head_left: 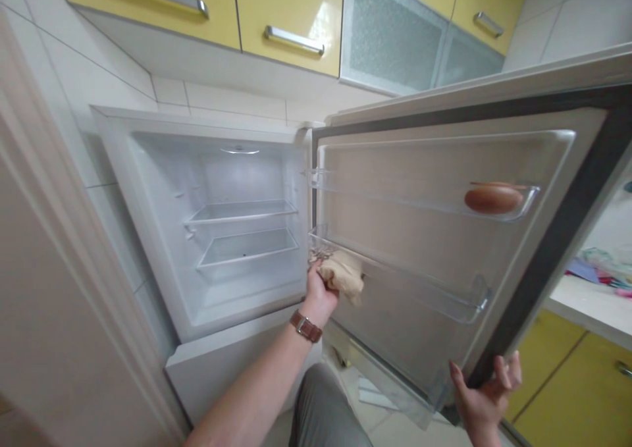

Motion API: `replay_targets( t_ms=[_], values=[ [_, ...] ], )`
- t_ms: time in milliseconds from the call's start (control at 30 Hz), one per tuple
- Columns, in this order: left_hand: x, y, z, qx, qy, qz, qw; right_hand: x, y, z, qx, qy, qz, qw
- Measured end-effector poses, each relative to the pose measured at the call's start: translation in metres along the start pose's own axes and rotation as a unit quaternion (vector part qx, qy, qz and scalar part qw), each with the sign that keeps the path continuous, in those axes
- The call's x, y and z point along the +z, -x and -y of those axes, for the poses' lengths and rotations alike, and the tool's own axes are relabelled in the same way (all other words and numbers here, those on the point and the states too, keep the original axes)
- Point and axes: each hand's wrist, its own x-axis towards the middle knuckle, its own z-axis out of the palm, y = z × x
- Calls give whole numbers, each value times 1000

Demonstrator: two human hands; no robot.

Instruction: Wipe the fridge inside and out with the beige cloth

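Note:
My left hand (320, 294), with a brown watch on its wrist, is closed on a crumpled beige cloth (343, 274). The cloth is by the hinge-side end of the middle clear door shelf (409, 282), partly below it. At the lower outer corner of the open refrigerator door (395, 230), my right hand (486, 394) grips the edge, thumb on the inner side and fingers round the outside. A brown, rounded dish-like object (494, 198) sits in the upper door shelf (395, 193).
The lit refrigerator compartment (148, 236) stands to the left with two glass shelves (247, 246). Yellow wall cabinets (291, 12) hang above. A white counter (597, 305) with coloured cloths is at the right. My knee (323, 411) is below the door.

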Motion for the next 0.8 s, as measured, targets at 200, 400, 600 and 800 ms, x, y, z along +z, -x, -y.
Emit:
replay_targets(
  t_ms=[200,400,600,800],
  values=[
    [-21,-26,-71,287,-7,-183,940,0,1,0,10,-9,-4,1000],
    [-14,-32,-96,431,-311,8,847,-1,1,-1,-6,0,-1,1000],
    [11,-31,-92,453,-582,88,669,0,0,2,10,4,-2,1000],
    [26,-19,-87,454,-713,91,526,1,-3,4,14,-1,5,1000]
  ],
)
